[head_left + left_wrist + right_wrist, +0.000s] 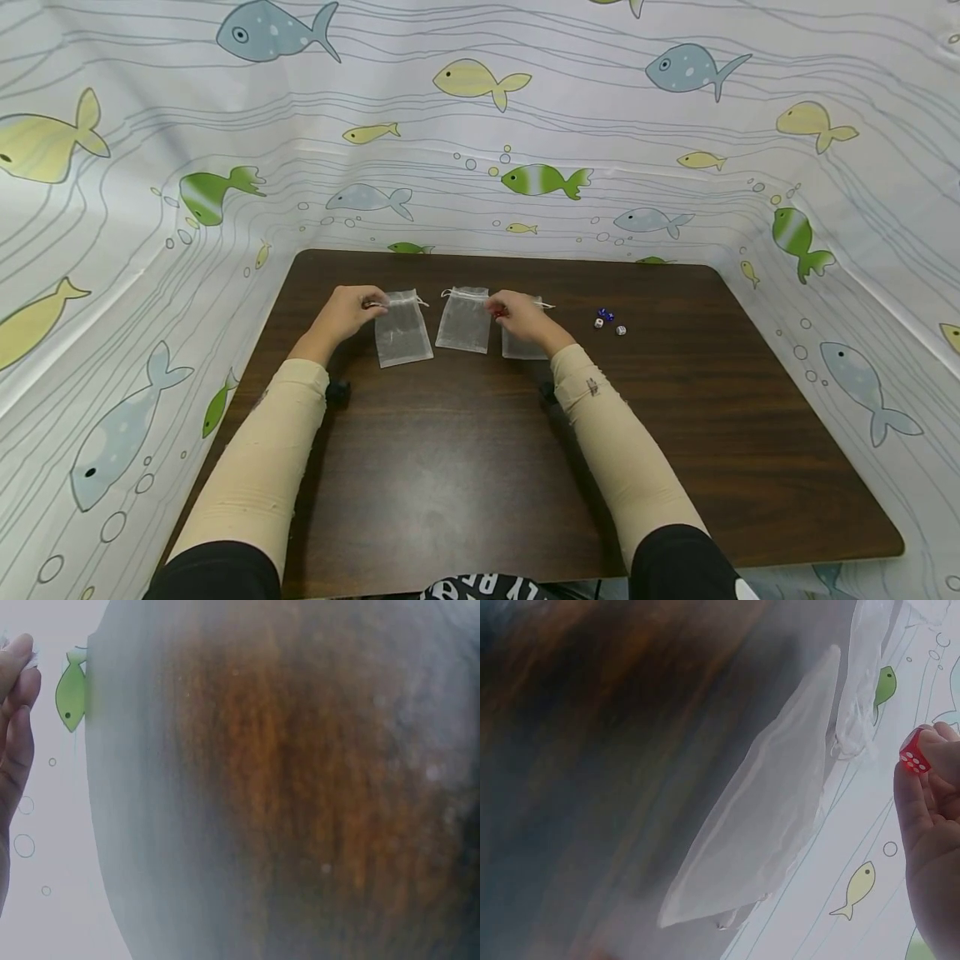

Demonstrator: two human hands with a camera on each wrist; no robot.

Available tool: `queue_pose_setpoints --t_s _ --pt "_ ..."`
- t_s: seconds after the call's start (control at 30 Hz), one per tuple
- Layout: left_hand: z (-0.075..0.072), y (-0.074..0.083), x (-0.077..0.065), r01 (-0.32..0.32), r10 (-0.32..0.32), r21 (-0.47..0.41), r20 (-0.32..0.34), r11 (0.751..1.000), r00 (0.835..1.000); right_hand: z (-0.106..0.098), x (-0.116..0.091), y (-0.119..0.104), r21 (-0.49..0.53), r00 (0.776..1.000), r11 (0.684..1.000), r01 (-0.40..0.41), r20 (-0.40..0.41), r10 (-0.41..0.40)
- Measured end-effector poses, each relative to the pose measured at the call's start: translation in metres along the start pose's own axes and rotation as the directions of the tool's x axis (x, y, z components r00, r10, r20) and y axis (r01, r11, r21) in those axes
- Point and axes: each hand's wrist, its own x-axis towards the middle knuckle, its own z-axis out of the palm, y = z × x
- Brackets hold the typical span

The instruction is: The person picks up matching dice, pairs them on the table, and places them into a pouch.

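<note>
Three small sheer white drawstring pouches lie in a row on the brown table. At the top corner of the left pouch (403, 333), the thumb and fingers of my left hand (348, 310) pinch its drawstring end; a bit of white shows at the fingertips in the left wrist view. My right hand (525, 319) pinches a red die (914, 752) with white pips between thumb and fingers. It is just right of the middle pouch (463, 321) and above the right pouch (522, 345), which it partly covers.
To the right on the table (465, 467) lie blue dice (606, 315), a white die (598, 323) and another white die (621, 331). A fish-patterned curtain (420, 167) surrounds the table's back and sides.
</note>
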Motion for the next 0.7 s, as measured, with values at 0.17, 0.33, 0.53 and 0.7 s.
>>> queue_pose_setpoints --t_s 0.17,0.33,0.53,0.7 --pt "0.0019 -0.0016 0.0007 -0.012 0.012 -0.004 -0.005 1.000 1.000 0.0022 0.0019 -0.0022 -0.005 1.000 1.000 0.003 0.018 -0.003" --pt "0.0038 -0.0022 0.0012 -0.017 0.017 -0.010 -0.003 1.000 1.000 0.0053 0.0041 -0.0027 -0.010 0.999 1.000 0.014 0.034 -0.013" --pt "0.0030 -0.0012 0.0008 -0.009 0.009 -0.004 0.001 1.000 1.000 0.0069 0.0066 -0.0054 -0.021 0.999 0.999 0.026 0.025 -0.026" --pt "0.0022 -0.0003 0.0011 -0.015 0.015 -0.001 0.002 1.000 1.000 0.0077 0.0086 -0.0070 -0.017 0.999 0.999 0.029 0.024 -0.028"
